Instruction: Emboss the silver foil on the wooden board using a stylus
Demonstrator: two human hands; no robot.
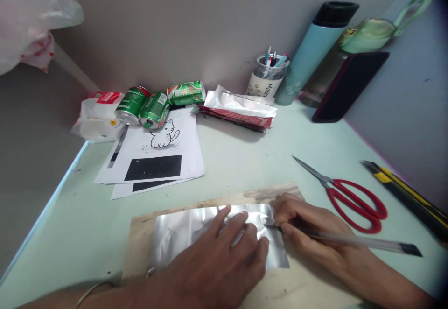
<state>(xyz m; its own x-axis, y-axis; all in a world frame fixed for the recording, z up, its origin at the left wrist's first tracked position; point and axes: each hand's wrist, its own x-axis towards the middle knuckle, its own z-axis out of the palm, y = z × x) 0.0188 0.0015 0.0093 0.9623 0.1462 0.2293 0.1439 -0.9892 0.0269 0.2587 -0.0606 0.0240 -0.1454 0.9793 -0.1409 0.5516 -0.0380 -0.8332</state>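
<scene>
A shiny silver metal sheet [175,234] lies on a wooden board [140,239] at the near side of the table. Across the sheet rests my left hand [224,257], palm down, fingers stretched and slightly spread, pressing on its surface. My right hand [311,234] is closed around a pen [367,241] with a clear barrel and black end. The pen's tip touches the sheet near its right side, just beyond the left fingers. Shallow dents and creases show in the metal. Part of the sheet's near edge is hidden under my left hand.
Red-handled scissors [357,204] and a yellow-black box cutter [406,192] lie on the right. Paper printouts [168,159], green cans [154,110] and foil packets [238,108] lie farther back. A pen cup [264,82], blue bottle [311,57] and phone [350,87] stand along the wall.
</scene>
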